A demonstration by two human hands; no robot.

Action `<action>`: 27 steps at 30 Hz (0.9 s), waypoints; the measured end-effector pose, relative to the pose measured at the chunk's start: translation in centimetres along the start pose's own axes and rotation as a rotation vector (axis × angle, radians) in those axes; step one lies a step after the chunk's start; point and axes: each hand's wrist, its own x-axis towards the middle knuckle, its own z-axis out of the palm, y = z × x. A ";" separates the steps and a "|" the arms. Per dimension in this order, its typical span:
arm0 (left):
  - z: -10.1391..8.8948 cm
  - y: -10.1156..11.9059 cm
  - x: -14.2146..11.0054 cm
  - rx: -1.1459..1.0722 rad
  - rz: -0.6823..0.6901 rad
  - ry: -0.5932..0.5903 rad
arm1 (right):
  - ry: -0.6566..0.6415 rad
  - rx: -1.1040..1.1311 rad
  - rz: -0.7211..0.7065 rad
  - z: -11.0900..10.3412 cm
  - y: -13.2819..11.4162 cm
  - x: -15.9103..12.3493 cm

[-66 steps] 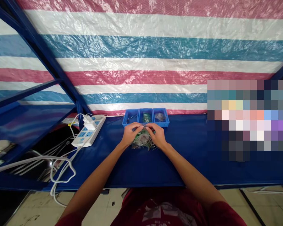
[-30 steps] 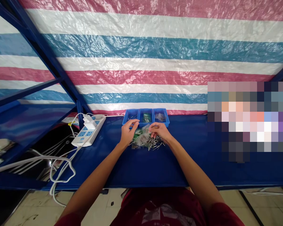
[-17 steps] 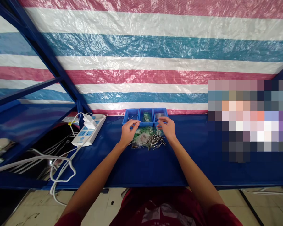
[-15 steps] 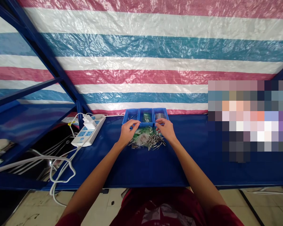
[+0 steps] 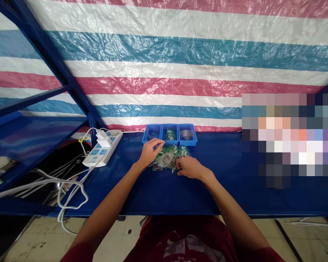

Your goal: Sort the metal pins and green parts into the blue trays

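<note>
My left hand [image 5: 151,151] is at the left side of a heap, its thumb and fingertips pinched together. Whatever sits in that pinch is too small to make out. Over the right part of the heap, my right hand [image 5: 190,167] is bent down with its fingers curled at the thin metal pins [image 5: 174,164]; what they grip is hidden. Small green-and-white pieces [image 5: 170,149] lie behind the pins. Toward the heap's front left is a clear plastic bag or clump of clear pieces [image 5: 164,160].
Behind the heap stand three blue bins: the left bin [image 5: 145,139] with a few thin pieces, the middle bin [image 5: 170,142] with green packets, the right bin [image 5: 188,143] with clear pieces. A white power strip [image 5: 98,155] with cables lies left on the blue table [image 5: 169,196].
My right hand has moved from in front of the right bin, down toward me, onto the metal pins. My left hand stays nearly in place, still pinched.
</note>
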 end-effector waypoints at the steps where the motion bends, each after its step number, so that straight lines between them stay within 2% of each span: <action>1: 0.0 0.0 0.0 0.003 0.002 -0.001 | 0.006 -0.011 -0.009 0.2 0.0 0.1; 6: 0.1 0.0 -0.2 -0.008 0.008 0.000 | -0.033 -0.016 -0.107 0.7 0.1 0.5; 20: -0.1 -0.1 -0.2 0.034 0.042 0.022 | -0.061 -0.065 -0.192 0.5 -0.3 0.7; 23: -0.2 0.0 -0.2 0.045 0.045 0.024 | 0.017 0.004 -0.269 0.0 -0.2 0.6; 27: -0.1 0.0 -0.2 0.049 0.045 0.025 | 0.207 0.096 -0.312 -0.6 -0.1 0.9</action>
